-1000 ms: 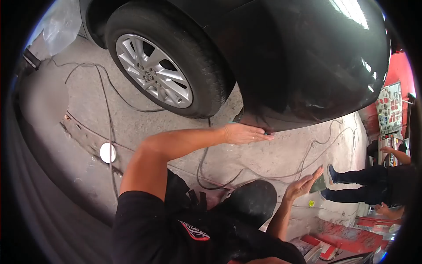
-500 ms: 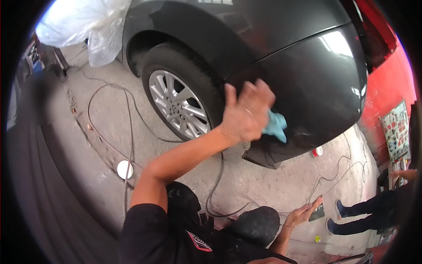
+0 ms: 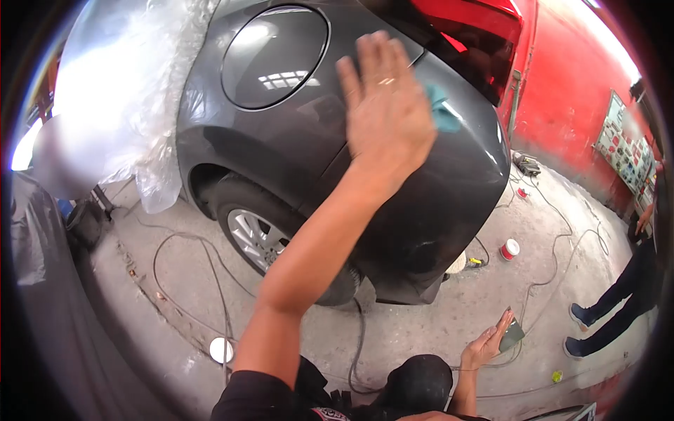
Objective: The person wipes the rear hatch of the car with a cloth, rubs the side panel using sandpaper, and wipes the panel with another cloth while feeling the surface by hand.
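My left hand (image 3: 390,116) reaches up to the dark grey car's rear corner, back of the hand facing me and fingers stretched over the panel. A teal cloth (image 3: 442,111) sticks out beside the thumb; the rest is hidden under the hand. Below it curves the rear bumper (image 3: 428,203), with smooth, dull dark areas and glossy reflections. Low on the right, away from the car, my right hand (image 3: 483,346) holds a small dark green flat sheet (image 3: 512,336); its exact kind I cannot make out.
Clear plastic sheeting (image 3: 151,105) drapes the car's left part. A wheel (image 3: 256,235), a white-lidded can (image 3: 510,249), a white disc (image 3: 221,349) and cables (image 3: 361,344) lie around. Another person's legs (image 3: 618,302) stand at right near a red wall (image 3: 569,105).
My left hand has moved up the car body with the teal cloth. My view has tilted upward, showing the fuel flap and more red wall. The right hand still holds the green sheet.
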The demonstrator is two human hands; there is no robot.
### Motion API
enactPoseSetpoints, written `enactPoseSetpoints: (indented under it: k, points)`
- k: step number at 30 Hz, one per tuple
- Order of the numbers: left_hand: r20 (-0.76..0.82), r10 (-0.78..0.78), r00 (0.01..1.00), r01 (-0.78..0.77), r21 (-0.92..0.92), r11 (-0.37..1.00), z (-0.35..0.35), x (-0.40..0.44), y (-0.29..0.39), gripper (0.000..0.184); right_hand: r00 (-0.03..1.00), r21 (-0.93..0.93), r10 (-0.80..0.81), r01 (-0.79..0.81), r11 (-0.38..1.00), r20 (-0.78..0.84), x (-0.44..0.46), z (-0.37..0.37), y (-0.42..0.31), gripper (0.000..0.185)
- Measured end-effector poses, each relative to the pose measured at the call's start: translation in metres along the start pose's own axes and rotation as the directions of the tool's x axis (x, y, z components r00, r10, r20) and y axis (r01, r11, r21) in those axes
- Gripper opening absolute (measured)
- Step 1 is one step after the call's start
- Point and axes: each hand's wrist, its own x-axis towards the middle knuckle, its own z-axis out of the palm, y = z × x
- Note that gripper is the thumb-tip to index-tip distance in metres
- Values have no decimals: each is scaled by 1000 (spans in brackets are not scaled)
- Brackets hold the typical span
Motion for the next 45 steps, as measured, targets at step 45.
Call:
enactPoseSetpoints:
  k: [45]
  points:
    - [-474, -420, 774, -116, -758, 642, -167, -161, -167, 67, 598, -180, -766, 801, 571, 234, 185, 102, -264, 49]
